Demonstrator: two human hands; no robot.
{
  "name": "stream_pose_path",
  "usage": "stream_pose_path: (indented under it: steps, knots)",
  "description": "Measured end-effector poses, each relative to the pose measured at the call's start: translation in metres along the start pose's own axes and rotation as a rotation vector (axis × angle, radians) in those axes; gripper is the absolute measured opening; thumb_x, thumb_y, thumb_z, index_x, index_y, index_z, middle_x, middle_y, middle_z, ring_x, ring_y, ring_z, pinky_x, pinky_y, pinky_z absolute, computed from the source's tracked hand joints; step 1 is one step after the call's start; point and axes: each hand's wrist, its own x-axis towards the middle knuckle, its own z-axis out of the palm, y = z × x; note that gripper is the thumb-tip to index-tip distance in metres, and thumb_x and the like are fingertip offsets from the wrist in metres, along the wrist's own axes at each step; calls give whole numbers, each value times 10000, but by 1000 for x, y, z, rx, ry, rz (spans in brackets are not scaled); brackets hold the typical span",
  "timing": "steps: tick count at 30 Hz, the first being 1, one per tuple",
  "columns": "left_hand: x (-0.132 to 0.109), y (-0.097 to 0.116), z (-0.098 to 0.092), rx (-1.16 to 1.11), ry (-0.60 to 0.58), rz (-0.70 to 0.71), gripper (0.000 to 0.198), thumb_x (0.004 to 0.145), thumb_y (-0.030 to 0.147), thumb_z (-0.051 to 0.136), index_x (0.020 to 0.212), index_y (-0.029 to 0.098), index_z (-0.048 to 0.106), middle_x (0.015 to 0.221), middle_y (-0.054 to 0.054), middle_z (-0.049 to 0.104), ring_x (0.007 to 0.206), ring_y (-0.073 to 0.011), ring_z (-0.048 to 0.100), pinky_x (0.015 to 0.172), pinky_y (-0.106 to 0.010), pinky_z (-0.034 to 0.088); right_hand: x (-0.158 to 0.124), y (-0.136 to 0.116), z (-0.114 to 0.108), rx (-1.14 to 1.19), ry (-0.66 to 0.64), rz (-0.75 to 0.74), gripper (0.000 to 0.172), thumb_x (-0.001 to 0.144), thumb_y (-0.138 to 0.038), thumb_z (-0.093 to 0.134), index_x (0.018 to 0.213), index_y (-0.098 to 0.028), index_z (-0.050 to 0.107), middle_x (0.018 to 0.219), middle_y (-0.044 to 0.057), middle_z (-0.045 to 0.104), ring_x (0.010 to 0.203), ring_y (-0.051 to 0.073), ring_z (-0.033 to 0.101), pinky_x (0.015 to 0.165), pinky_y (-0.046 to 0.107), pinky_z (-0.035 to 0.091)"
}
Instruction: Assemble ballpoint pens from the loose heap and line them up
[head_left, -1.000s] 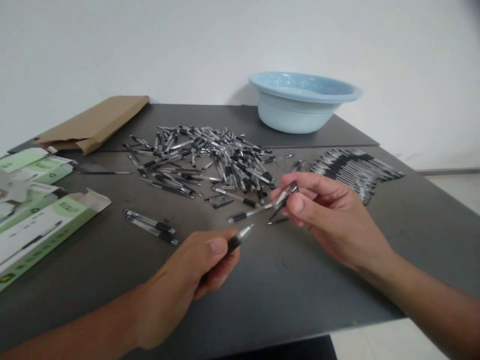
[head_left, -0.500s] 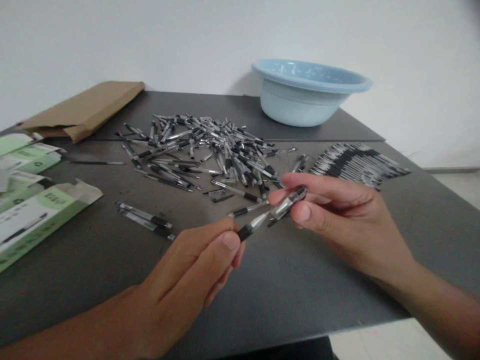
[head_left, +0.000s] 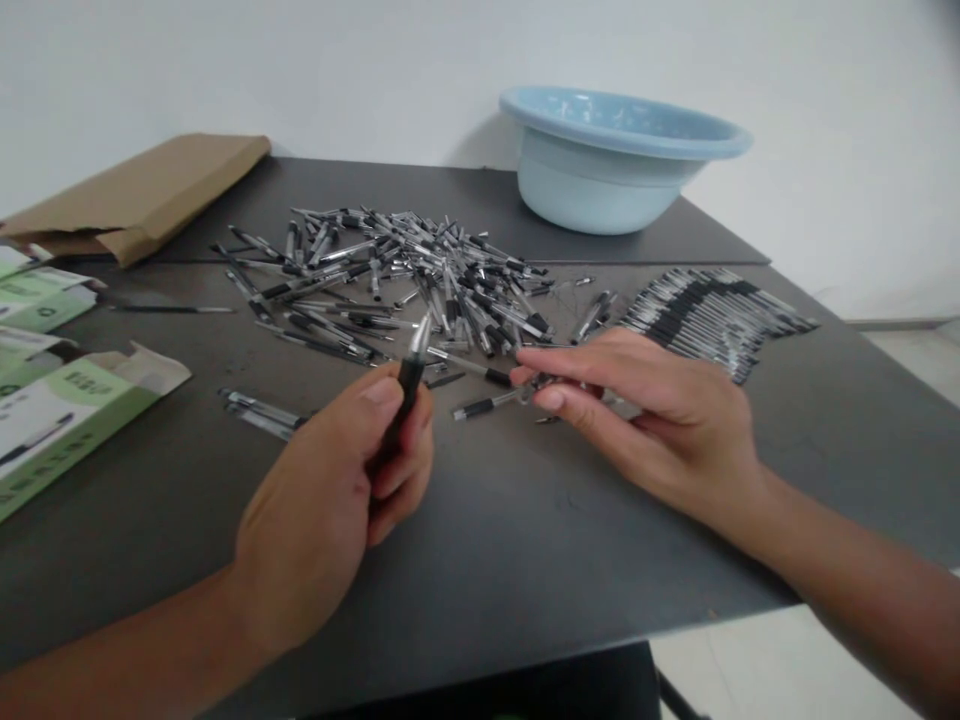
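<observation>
My left hand (head_left: pixel 337 500) is closed around a black-gripped pen (head_left: pixel 411 372), its bare silver tip pointing up and away from me. To the right, my right hand (head_left: pixel 652 410) reaches low over the table with thumb and fingers pinched together. A small clear and dark pen cap (head_left: pixel 541 380) shows between those fingertips, mostly hidden by them. Just beyond both hands lies a loose heap of clear pens with black grips (head_left: pixel 450 270). A single pen (head_left: pixel 484 406) rests on the table between the hands, its right end near my right fingertips.
Many pens lie side by side in a neat row (head_left: pixel 697 310) at the right. A light blue basin (head_left: pixel 600 185) stands at the back. On the left are green and white pen boxes (head_left: pixel 90 400), a brown paper envelope (head_left: pixel 142 190) and a thin refill (head_left: pixel 172 309).
My hands have moved apart. The left one has drawn leftward and turned its pen upward; the right one has lowered toward the table with the cap. The view has tilted slightly.
</observation>
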Motion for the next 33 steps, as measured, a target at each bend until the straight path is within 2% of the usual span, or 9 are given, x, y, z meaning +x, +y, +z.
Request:
stream_pose_path:
  steps: [3, 9, 13, 18, 21, 30, 33]
  knots:
    - [7, 3, 0, -47, 34, 27, 386, 1051, 339, 445, 689, 220, 510, 523, 65, 371, 383, -86, 344, 363, -157, 315, -1, 11, 6, -18, -97, -16, 341, 1021, -113, 714, 1347, -199, 766, 1226, 40, 846, 996, 162, 783, 939, 336, 600]
    - [13, 4, -1, -112, 80, 0, 491, 1109, 298, 325, 660, 208, 502, 521, 50, 337, 370, -87, 326, 364, -164, 291, -2, 17, 11, -64, -139, 35, 262, 1007, -164, 749, 1262, -167, 811, 1108, 53, 866, 866, 165, 758, 857, 323, 590]
    - [14, 7, -1, -139, 89, -9, 507, 1100, 270, 319, 640, 208, 523, 518, 40, 336, 367, -94, 317, 350, -167, 279, -3, 18, 13, -65, -156, 45, 262, 993, -194, 775, 1251, -202, 822, 1080, 46, 869, 870, 176, 761, 834, 319, 599]
    - [12, 9, -2, -134, 77, -27, 506, 1097, 300, 347, 632, 207, 522, 514, 37, 331, 365, -95, 325, 357, -175, 278, -3, 18, 15, -85, -188, 27, 317, 1037, -190, 712, 1339, -253, 782, 1173, 22, 858, 921, 177, 769, 867, 330, 606]
    - [11, 9, -1, -126, 77, -21, 495, 1095, 289, 344, 638, 206, 517, 513, 38, 335, 361, -94, 336, 362, -179, 283, -4, 17, 16, -132, -156, 44, 325, 1041, -185, 705, 1354, -244, 771, 1162, 20, 859, 915, 176, 769, 883, 333, 608]
    - [12, 11, 0, -125, 78, -30, 462, 1084, 288, 384, 645, 206, 502, 513, 43, 337, 369, -89, 338, 369, -176, 279, -5, 13, 18, -123, -196, 61, 276, 1037, -188, 713, 1301, -222, 786, 1132, 15, 862, 892, 166, 766, 830, 297, 617]
    - [13, 12, 0, -131, 81, -40, 467, 1082, 298, 376, 640, 207, 496, 506, 41, 330, 366, -91, 337, 369, -183, 273, -4, 12, 18, -136, -153, 113, 247, 1039, -215, 714, 1270, -248, 793, 1146, 18, 860, 895, 179, 777, 855, 318, 630]
